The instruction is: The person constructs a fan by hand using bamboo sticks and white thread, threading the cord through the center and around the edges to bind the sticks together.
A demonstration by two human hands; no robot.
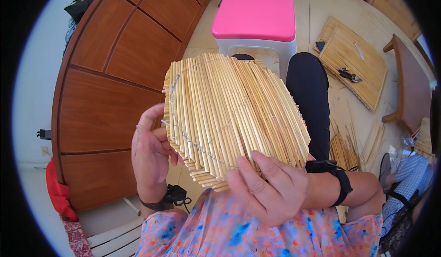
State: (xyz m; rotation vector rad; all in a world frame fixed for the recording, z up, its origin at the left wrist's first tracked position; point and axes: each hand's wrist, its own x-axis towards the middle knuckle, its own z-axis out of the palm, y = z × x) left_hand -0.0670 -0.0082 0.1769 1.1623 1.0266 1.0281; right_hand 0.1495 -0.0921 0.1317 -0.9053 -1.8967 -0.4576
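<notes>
A thick, roughly round mat of straw-coloured stalks (pixel 220 115) tilts up before my chest, its stalks side by side and bound with thin grey thread (pixel 187 138). The stalk ends show as a stepped edge at its left and bottom. My left hand (pixel 151 146) supports the left edge, with some fingers hidden behind the mat. My right hand (pixel 270 186) lies over the lower right part, fingertips on the stalks and thumb side near the bottom edge. A short white thread end (pixel 164 122) sticks out by my left fingers.
A pink-topped stool (pixel 255 14) stands ahead, and a wooden cabinet (pixel 103 112) lines the left. On the floor at right lie flat stalk panels (pixel 358 60) with pliers-like tool (pixel 349 75) on top, and loose stalks (pixel 344 148). Another person's leg (pixel 411 177) is at far right.
</notes>
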